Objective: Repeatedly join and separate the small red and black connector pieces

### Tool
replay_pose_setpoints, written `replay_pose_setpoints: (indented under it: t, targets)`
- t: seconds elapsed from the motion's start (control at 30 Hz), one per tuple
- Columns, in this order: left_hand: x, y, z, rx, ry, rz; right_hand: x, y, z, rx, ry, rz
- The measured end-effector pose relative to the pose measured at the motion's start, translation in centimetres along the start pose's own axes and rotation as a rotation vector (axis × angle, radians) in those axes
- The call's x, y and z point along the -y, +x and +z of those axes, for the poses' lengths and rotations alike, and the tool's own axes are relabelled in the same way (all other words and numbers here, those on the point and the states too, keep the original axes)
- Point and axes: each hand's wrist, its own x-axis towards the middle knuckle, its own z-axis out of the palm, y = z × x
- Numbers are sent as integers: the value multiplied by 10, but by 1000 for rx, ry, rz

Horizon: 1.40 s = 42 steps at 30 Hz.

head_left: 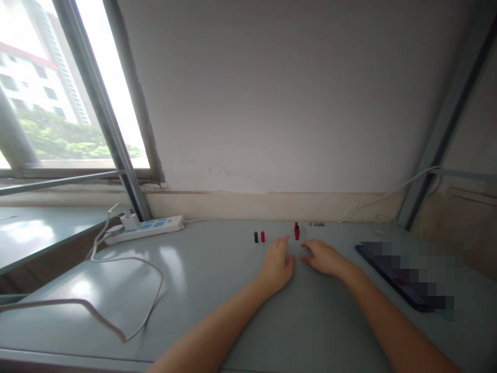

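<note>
On the grey table [202, 311], a small black cylinder [256, 237] and a red cylinder [263, 237] stand side by side, left of my hands. More small red and black pieces [297, 234] stand close together just beyond the gap between my hands. My left hand [277, 265] rests low over the table, thumb apart from the fingers, with nothing visible in it. My right hand [319, 257] faces it from the right, fingers spread from the thumb and holding nothing visible. Several tiny dark items [319, 225] lie behind my right hand near the wall.
A white power strip [155, 226] with a plug lies at the back left, its cable [158, 295] looping over the table's left side. A dark tablet-like device [396, 280], partly pixelated, lies right of my right arm. Metal posts [134, 191] flank the table.
</note>
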Motion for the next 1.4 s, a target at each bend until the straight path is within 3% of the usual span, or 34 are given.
replay_pose_setpoints:
  t: [0.1,0.23,0.53,0.8,0.97,1.4]
  targets:
    - [-4,9,8,179,124,-19,-7,0,0,44,-53,82]
    - [-11,28,12,292,261,-83,-10,3,3,80,-49,100]
    - [-10,45,27,266,498,-59,-10,6,9,158,-25,157]
    - [-10,53,18,231,567,3,-9,8,14,124,-8,166]
    - [-5,44,9,167,455,-77,-9,8,15,92,33,138]
    - [13,12,-17,-107,-201,-386,-5,12,20,6,46,177]
